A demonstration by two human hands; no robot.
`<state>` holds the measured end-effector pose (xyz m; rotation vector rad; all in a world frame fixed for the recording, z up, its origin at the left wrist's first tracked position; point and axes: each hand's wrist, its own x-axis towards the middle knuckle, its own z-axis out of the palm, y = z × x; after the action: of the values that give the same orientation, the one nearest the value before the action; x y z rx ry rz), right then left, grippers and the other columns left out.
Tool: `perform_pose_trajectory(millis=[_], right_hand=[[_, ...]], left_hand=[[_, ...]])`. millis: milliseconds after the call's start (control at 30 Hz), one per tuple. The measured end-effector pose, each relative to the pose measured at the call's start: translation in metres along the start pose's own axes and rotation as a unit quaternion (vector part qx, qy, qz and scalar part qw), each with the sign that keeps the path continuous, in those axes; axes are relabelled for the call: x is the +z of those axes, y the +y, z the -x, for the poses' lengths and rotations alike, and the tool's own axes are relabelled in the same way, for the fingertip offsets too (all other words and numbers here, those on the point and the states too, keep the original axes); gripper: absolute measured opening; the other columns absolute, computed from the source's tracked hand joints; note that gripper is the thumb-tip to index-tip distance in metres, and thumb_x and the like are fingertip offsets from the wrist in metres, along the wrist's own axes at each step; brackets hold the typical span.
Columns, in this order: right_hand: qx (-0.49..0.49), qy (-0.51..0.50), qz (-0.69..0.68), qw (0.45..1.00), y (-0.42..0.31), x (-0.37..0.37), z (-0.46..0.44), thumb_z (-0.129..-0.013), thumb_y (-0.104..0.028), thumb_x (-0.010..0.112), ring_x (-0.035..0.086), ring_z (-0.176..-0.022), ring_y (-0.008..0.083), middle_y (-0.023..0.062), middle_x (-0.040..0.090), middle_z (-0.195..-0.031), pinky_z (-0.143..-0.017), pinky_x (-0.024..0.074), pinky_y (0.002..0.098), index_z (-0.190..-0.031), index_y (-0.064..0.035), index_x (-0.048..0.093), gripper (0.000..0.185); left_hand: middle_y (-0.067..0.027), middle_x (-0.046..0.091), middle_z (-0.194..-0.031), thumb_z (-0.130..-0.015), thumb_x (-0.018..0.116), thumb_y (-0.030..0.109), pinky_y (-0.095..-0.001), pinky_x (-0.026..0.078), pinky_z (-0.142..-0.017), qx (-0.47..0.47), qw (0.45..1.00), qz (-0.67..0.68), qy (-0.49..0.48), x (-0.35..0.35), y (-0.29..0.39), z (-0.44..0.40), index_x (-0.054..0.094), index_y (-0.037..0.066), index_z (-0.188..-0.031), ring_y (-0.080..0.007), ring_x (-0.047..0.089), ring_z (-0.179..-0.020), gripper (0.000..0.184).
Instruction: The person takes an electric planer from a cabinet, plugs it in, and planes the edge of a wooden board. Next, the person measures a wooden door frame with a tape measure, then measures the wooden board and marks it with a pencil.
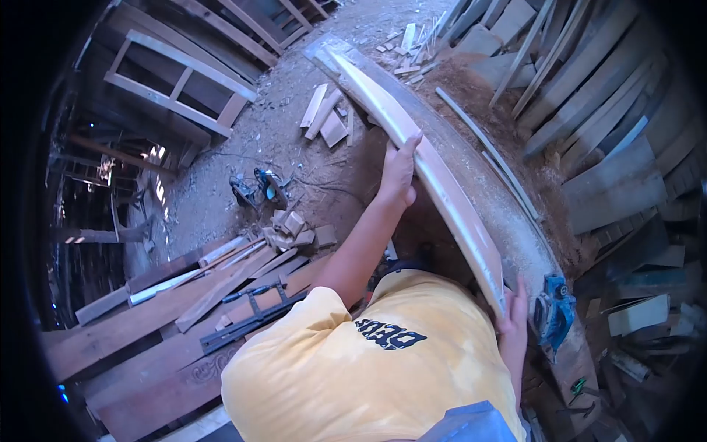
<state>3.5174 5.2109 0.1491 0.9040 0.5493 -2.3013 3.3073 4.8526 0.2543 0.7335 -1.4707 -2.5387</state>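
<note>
A long, pale wooden board point(442, 177) stretches from the far end of the workbench toward my body, tilted on its edge. My left hand point(400, 171) is closed on its left side around mid-length, thumb over the upper edge. At the near end, my right hand point(513, 311) grips the board's corner, with some fingers partly hidden. Beneath and to the right lies the dusty bench top point(534, 254). A blue power tool point(556, 313), perhaps a planer, rests on it just right of my right hand.
Planks point(147, 324) are stacked at left, with a long dark metal clamp or guide point(254, 320) on them. Power tools point(258, 188) and offcuts point(324, 118) lie on the ground. A wooden frame point(177, 85) leans at upper left. Boards point(604, 96) lean at right, beside sawdust point(471, 92).
</note>
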Motion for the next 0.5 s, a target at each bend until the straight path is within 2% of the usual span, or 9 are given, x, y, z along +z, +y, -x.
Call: perform_pose_trajectory(millis=[67, 100, 167, 200, 300, 367, 400, 467, 500], right_hand=[[-0.062, 0.083, 0.029, 0.994, 0.023, 0.028, -0.020, -0.104, -0.052, 0.054, 0.063, -0.122, 0.0317, 0.0228, 0.063, -0.136, -0.108, 0.0473, 0.0394, -0.143, 0.0095, 0.049, 0.073], [-0.061, 0.084, 0.024, 0.994, 0.025, 0.018, -0.027, -0.104, -0.052, 0.054, 0.063, -0.122, 0.0317, 0.0228, 0.063, -0.136, -0.108, 0.0473, 0.0394, -0.143, 0.0095, 0.049, 0.073], [-0.083, 0.141, 0.128, 0.978, 0.026, 0.000, -0.038, -0.106, -0.042, 0.055, 0.065, -0.119, 0.0304, 0.0203, 0.065, -0.133, -0.105, 0.0493, 0.0400, -0.142, 0.0087, 0.052, 0.062], [-0.084, 0.142, 0.126, 0.978, 0.029, -0.003, -0.039, -0.106, -0.042, 0.055, 0.065, -0.119, 0.0304, 0.0203, 0.065, -0.133, -0.105, 0.0493, 0.0400, -0.142, 0.0087, 0.052, 0.062], [-0.126, 0.237, 0.194, 0.944, 0.015, 0.026, -0.028, -0.107, -0.035, 0.055, 0.065, -0.117, 0.0273, 0.0185, 0.066, -0.131, -0.101, 0.0502, 0.0390, -0.141, 0.0092, 0.052, 0.055], [-0.185, 0.307, 0.261, 0.896, 0.005, 0.042, -0.024, -0.108, -0.033, 0.055, 0.065, -0.114, 0.0252, 0.0175, 0.066, -0.130, -0.099, 0.0499, 0.0377, -0.141, 0.0087, 0.053, 0.053], [-0.185, 0.305, 0.268, 0.895, 0.001, 0.034, -0.034, -0.108, -0.033, 0.055, 0.065, -0.114, 0.0252, 0.0175, 0.066, -0.130, -0.099, 0.0499, 0.0377, -0.141, 0.0087, 0.053, 0.053], [-0.334, 0.211, 0.296, 0.869, -0.011, 0.017, -0.063, -0.109, -0.030, 0.054, 0.062, -0.118, 0.0242, 0.0187, 0.061, -0.137, -0.101, 0.0476, 0.0368, -0.145, 0.0074, 0.048, 0.052], [-0.334, 0.208, 0.300, 0.869, -0.015, 0.024, -0.070, -0.109, -0.030, 0.054, 0.062, -0.118, 0.0242, 0.0187, 0.061, -0.137, -0.101, 0.0476, 0.0368, -0.145, 0.0074, 0.048, 0.052]], left_hand=[[-0.0172, 0.059, -0.111, -0.091, 0.066, 0.014, -0.0466, 0.058, -0.091, -0.007, 0.999, -0.034, 0.024, -0.016, -0.007, -0.009, 0.046, -0.008, -0.133, -0.0290, 0.066, -0.104, 0.051], [-0.0172, 0.059, -0.111, -0.091, 0.066, 0.014, -0.0466, 0.058, -0.091, -0.009, 0.999, -0.039, 0.023, -0.024, -0.011, -0.012, 0.046, -0.008, -0.133, -0.0290, 0.066, -0.104, 0.051], [-0.0176, 0.059, -0.109, -0.090, 0.061, 0.008, -0.0449, 0.059, -0.089, -0.011, 1.000, -0.018, 0.000, -0.028, -0.005, -0.005, 0.047, -0.010, -0.127, -0.0289, 0.067, -0.102, 0.044], [-0.0176, 0.059, -0.109, -0.090, 0.061, 0.008, -0.0449, 0.059, -0.089, -0.013, 1.000, -0.018, -0.002, -0.031, -0.002, -0.001, 0.047, -0.010, -0.127, -0.0289, 0.067, -0.102, 0.044], [-0.0158, 0.059, -0.107, -0.089, 0.063, 0.007, -0.0442, 0.059, -0.090, -0.016, 1.000, 0.000, -0.013, -0.028, 0.010, 0.004, 0.050, -0.008, -0.122, -0.0272, 0.066, -0.099, 0.039], [-0.0131, 0.060, -0.104, -0.088, 0.065, 0.007, -0.0450, 0.057, -0.093, -0.031, 0.999, 0.033, -0.007, -0.027, 0.022, 0.017, 0.054, -0.005, -0.116, -0.0247, 0.065, -0.097, 0.032], [-0.0131, 0.060, -0.104, -0.088, 0.065, 0.007, -0.0450, 0.057, -0.093, -0.028, 0.999, 0.038, -0.003, -0.036, 0.017, 0.013, 0.054, -0.005, -0.116, -0.0247, 0.065, -0.097, 0.032], [-0.0112, 0.061, -0.100, -0.088, 0.067, 0.008, -0.0473, 0.054, -0.098, -0.103, 0.991, 0.084, -0.008, -0.071, -0.019, -0.016, 0.057, -0.001, -0.111, -0.0228, 0.064, -0.097, 0.027], [-0.0126, 0.064, -0.104, -0.088, 0.067, 0.006, -0.0497, 0.051, -0.104, -0.164, 0.978, 0.129, -0.010, -0.098, -0.050, -0.038, 0.059, 0.000, -0.115, -0.0257, 0.065, -0.104, 0.029]])
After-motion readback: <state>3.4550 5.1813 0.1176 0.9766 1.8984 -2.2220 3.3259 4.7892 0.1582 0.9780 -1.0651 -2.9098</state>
